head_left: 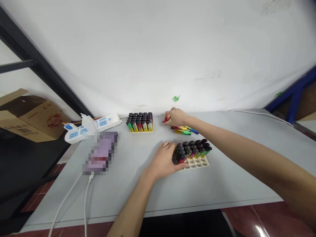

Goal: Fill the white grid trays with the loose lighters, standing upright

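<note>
My left hand (164, 161) is wrapped round the left end of a cream lighter tray (197, 163), its thumb along the front. Upright lighters (194, 148) with black tops and shiny coloured bodies fill the tray's back rows; holes show at the front right. Farther back, my right hand (176, 117) has its fingers closed on a red lighter (166, 120), partly hidden by the fingers. Just in front of that hand lie several loose lighters (182, 131) in yellow, green, red and blue.
A second tray full of lighters (140, 122) stands near the wall. To the left are a white power strip (103, 123), a blurred phone (101, 153) with white cables (86, 194), and an open cardboard box (44, 118). Another cable (266, 114) runs along the table's back right.
</note>
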### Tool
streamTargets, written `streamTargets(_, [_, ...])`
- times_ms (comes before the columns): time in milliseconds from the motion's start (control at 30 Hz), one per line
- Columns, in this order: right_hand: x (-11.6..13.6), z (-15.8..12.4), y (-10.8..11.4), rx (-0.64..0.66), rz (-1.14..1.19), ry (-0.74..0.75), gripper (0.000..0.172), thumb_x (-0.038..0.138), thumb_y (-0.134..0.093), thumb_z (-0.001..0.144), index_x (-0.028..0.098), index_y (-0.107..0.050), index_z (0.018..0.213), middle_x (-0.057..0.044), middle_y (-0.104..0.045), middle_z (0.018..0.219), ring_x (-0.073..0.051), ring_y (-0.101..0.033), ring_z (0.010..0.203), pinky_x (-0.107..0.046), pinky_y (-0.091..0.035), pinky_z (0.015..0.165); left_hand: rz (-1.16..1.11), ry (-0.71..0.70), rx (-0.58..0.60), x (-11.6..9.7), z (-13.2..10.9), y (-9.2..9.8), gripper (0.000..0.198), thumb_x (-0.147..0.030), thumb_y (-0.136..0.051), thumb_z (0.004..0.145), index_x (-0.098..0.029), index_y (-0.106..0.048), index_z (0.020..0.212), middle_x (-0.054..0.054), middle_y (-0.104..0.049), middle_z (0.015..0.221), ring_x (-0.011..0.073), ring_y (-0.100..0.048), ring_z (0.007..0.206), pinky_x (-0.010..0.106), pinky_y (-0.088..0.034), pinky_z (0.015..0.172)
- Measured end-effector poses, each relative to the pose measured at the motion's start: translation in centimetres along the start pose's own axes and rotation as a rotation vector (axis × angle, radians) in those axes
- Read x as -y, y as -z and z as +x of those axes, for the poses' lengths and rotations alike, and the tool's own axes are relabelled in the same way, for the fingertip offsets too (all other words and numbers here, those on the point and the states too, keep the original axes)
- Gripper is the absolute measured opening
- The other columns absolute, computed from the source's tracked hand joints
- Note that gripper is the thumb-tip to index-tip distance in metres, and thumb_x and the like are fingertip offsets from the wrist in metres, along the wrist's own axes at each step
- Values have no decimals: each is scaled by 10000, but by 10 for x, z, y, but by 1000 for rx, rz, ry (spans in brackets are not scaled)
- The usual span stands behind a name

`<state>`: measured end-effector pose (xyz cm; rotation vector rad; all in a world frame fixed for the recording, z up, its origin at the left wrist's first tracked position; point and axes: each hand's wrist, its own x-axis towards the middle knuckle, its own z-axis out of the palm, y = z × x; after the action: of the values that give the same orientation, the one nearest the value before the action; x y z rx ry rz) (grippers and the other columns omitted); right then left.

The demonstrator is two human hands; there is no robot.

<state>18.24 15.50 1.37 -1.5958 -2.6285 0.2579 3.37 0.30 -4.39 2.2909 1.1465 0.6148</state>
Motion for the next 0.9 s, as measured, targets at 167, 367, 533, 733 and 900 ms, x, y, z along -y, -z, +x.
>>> streamTargets(167, [-51, -45, 23, -201, 105, -63, 414, 531, -640, 812, 233, -685, 1094, -98, -669, 973, -265, -574, 1066, -353, -438, 848, 9, 8, 7, -3, 0, 2, 569, -526, -772, 710, -179, -576, 1116, 88, -622, 1067, 302, -551, 1055, 437, -464, 914])
streamTargets(367, [-115, -117, -11, -196, 69, -425, 473, 608, -591, 801, 264, -699, 1105, -111, -651, 1085, -273, -617, 968, -362, -460, 742, 1, 18, 9, -6, 0, 4, 600, -498, -759, 735, -196, -554, 1210, 80, -622, 1108, 295, -547, 1077, 437, -449, 944])
streamTargets(533, [-120, -140, -49, -334, 131, -430, 382, 517, -564, 843, 240, -678, 1080, -79, -700, 969, -290, -578, 1077, -417, -452, 876, -2, 46, 16, -6, 0, 4, 606, -512, -746, 746, -192, -558, 1225, 87, -609, 1114, 298, -532, 1089, 437, -457, 936])
streamTargets(733, [-111, -144, -60, -598, 286, -423, 337, 404, -667, 771, 220, -673, 1053, -117, -589, 1146, -299, -491, 1241, -430, -436, 998, -15, 58, 26, -5, 0, 4, 625, -508, -738, 760, -205, -532, 1266, 86, -603, 1142, 305, -523, 1134, 440, -458, 953])
streamTargets(900, [-110, -147, -61, -697, 486, -436, 445, 412, -743, 717, 213, -679, 1109, -134, -518, 1230, -296, -467, 1289, -434, -411, 1068, 2, 66, 28, -2, 0, 2, 637, -502, -749, 753, -222, -521, 1277, 83, -588, 1168, 303, -520, 1151, 449, -448, 979])
